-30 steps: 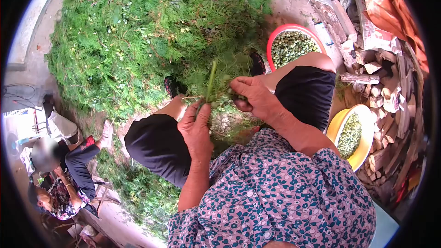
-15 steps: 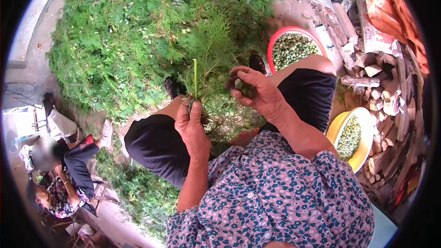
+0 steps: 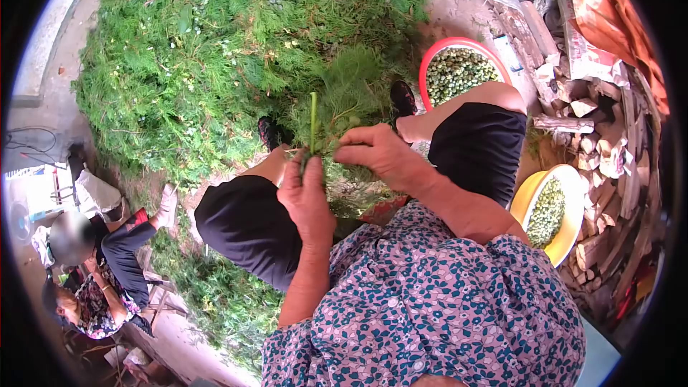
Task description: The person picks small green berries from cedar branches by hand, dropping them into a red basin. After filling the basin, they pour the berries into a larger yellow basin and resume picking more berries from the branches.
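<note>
My left hand (image 3: 307, 190) is closed, thumb against fingers, around a green conifer sprig. A thin yellow-green stem-like strip (image 3: 313, 118) stands upright out of its grip. Just to the right, my right hand (image 3: 383, 154) has its fingertips pinched together beside the sprig's foliage. Its palm faces away, so whatever it holds is hidden. Both hands are above my lap, between my knees. Beyond them, a big heap of green conifer branches (image 3: 208, 64) with pale round cones covers the ground.
A red-rimmed basin (image 3: 424, 75) of green cones stands beyond my right knee. A yellow basin (image 3: 566, 244) with more cones sits at my right, near stacked firewood (image 3: 584, 147). Another person (image 3: 107, 272) sits at lower left. Loose branches (image 3: 208, 301) lie on the left.
My right hand has turned palm-down and moved in towards the left hand; the green cones visible in its fingers before are now hidden. My left hand has shifted slightly right, still gripping the sprig.
</note>
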`<action>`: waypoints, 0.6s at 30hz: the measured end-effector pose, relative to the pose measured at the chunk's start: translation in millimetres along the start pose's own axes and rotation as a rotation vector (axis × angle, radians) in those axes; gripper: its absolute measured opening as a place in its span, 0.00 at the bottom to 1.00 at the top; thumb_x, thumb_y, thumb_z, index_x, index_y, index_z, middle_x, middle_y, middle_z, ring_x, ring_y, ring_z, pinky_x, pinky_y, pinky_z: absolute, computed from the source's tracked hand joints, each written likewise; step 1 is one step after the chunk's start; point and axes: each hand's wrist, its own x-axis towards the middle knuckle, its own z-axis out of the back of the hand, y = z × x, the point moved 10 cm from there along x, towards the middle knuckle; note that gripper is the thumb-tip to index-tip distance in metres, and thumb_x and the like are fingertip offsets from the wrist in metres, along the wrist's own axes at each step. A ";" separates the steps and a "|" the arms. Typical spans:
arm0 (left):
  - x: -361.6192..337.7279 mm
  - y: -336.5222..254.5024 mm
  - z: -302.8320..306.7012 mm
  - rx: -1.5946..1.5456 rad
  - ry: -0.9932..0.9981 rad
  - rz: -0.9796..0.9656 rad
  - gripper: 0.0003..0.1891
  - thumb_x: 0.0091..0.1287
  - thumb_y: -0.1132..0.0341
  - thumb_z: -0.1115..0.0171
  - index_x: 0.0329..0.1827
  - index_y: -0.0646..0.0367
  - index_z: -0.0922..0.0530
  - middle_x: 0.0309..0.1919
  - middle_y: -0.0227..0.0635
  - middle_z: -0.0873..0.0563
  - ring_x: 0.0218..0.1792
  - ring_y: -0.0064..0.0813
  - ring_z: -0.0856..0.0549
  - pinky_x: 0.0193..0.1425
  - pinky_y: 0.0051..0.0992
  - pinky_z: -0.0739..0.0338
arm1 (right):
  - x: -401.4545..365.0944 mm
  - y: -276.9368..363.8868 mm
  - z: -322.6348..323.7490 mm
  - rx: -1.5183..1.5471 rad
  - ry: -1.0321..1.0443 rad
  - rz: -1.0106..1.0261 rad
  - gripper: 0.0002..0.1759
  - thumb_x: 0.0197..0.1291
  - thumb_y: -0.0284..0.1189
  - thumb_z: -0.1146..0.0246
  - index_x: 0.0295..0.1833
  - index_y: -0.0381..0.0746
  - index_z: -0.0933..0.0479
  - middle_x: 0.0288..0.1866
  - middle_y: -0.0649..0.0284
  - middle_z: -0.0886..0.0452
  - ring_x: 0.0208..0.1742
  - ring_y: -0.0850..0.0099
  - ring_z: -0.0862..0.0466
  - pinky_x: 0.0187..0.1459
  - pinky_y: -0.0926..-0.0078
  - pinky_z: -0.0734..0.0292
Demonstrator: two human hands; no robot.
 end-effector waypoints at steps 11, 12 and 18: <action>11.1 22.3 -6.2 -0.528 0.168 0.317 0.07 0.63 0.63 0.48 0.29 0.55 0.31 0.16 0.24 0.33 0.16 0.16 0.37 0.25 0.20 0.42 | 0.3 -20.6 3.2 0.597 -0.016 -0.262 0.07 0.60 0.28 0.44 0.41 0.36 0.28 0.29 0.64 0.25 0.23 0.78 0.26 0.17 0.87 0.39; 11.3 22.3 -8.6 -0.590 0.156 0.352 0.08 0.63 0.63 0.48 0.29 0.55 0.30 0.16 0.23 0.33 0.15 0.16 0.37 0.24 0.20 0.43 | 2.6 -22.3 -0.9 0.609 -0.003 -0.251 0.07 0.60 0.28 0.44 0.41 0.36 0.29 0.30 0.64 0.25 0.24 0.78 0.26 0.17 0.87 0.38; 5.5 33.3 -19.6 -0.822 0.238 0.445 0.08 0.64 0.61 0.49 0.33 0.55 0.30 0.14 0.21 0.35 0.14 0.17 0.38 0.22 0.20 0.44 | 15.1 -0.8 -9.2 0.048 -0.014 0.057 0.12 0.53 0.28 0.37 0.42 0.34 0.26 0.27 0.68 0.23 0.26 0.82 0.26 0.24 0.85 0.34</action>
